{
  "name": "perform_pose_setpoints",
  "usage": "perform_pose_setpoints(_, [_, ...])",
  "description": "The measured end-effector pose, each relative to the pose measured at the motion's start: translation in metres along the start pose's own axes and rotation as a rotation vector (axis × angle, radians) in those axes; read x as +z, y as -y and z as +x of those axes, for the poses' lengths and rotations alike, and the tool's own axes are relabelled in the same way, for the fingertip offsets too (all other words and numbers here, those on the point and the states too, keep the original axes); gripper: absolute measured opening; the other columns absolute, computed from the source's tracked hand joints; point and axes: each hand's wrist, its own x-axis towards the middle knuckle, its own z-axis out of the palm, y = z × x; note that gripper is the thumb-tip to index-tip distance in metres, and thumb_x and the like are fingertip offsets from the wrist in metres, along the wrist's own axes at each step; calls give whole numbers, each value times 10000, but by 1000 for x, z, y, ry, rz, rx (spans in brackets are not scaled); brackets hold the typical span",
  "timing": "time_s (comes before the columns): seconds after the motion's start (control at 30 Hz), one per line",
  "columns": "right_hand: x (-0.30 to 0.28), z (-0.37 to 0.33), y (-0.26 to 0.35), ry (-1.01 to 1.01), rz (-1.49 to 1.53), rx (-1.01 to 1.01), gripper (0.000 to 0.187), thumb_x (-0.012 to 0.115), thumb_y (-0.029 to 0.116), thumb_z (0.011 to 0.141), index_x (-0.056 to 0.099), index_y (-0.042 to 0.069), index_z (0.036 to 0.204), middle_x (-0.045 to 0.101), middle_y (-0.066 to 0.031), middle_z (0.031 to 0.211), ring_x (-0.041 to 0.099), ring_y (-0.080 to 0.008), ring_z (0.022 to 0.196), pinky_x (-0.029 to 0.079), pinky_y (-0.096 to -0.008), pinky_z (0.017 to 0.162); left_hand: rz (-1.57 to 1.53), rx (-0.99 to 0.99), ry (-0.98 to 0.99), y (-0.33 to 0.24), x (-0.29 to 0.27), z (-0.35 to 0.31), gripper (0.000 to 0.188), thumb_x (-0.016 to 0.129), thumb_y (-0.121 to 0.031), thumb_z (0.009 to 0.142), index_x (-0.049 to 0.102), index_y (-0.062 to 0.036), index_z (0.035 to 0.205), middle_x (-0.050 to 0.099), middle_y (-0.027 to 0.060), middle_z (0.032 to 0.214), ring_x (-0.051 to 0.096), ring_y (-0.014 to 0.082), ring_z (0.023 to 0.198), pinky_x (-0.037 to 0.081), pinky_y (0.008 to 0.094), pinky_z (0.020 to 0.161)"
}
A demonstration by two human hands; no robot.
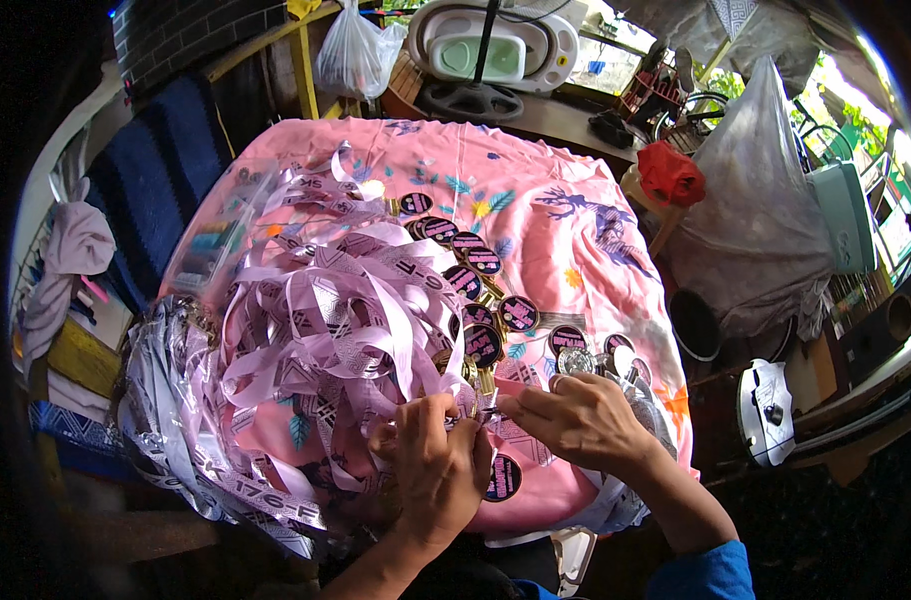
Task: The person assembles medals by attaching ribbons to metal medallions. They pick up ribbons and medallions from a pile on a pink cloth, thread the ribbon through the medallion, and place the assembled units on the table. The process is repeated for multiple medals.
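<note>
Tiny dark piece (488,410) between left fingers (436,408) and right fingers (527,403), its kind indistinct.

Pretty loud pink flowery tablecloth (535,165) here. Past its far edge I see a white-and-green plastic tub (510,58) and a white bag (358,58); red bundle (670,178) off its right, blue striped cloth (160,150) left.

Looped lilac ribbons (350,320) lie heaped beside round black-and-pink medals (482,345)

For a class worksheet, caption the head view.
Left hand and right hand work beside lilac ribbons and dark discs on pink cloth.
</note>
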Motion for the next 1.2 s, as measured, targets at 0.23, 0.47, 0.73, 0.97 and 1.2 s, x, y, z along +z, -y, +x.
perform_pose_setpoints(0.23, [3, 3, 3, -78, -90, -41, 366, 609, 187, 771, 682, 192, 1129, 592, 93, 902, 496, -81, 631, 446, -216, 546, 3, 11, -1, 0, -1, -2, 310, 587, -288, 902, 625, -35, 727, 495, 135, 931, 488, 320, 894, 373, 445, 821])
perform_pose_setpoints(0.47, [2, 2, 1, -89, -127, -34, 342, 618, 194, 767, 692, 194, 1100, 587, 97, 887, 482, -73, 621, 439, -213, 541, -35, -13, 25, 2, -2, -5, 315, 652, -334, 855, 637, -35, 757, 495, 130, 951, 491, 317, 912, 377, 443, 827])
perform_pose_setpoints(0.73, [-9, 8, -15, -21, -91, 40, 341, 615, 156, 777, 658, 115, 1113, 623, 11, 1038, 558, -119, 735, 511, -254, 624, -18, -24, 42, 4, 2, 20, 361, 686, -399, 797, 649, -40, 825, 492, 133, 991, 483, 314, 948, 387, 453, 827])
perform_pose_setpoints(0.97, [0, 25, -14, -135, 372, 506, 331, 701, 253, 807, 650, 81, 1085, 642, -102, 1024, 642, -284, 853, 513, -383, 688, 31, -48, 14, 4, 12, 21, 199, 673, -243, 790, 662, -44, 793, 527, 107, 1003, 503, 303, 976, 350, 471, 849])
perform_pose_setpoints(1.2, [35, 50, -38, -69, 649, 606, 558, 822, 307, 715, 594, 22, 1137, 663, -137, 833, 655, -261, 789, 487, -380, 703, -82, -79, -18, 10, 14, 10, 92, 722, -129, 705, 681, -64, 756, 553, 69, 1039, 523, 273, 1031, 288, 501, 883])
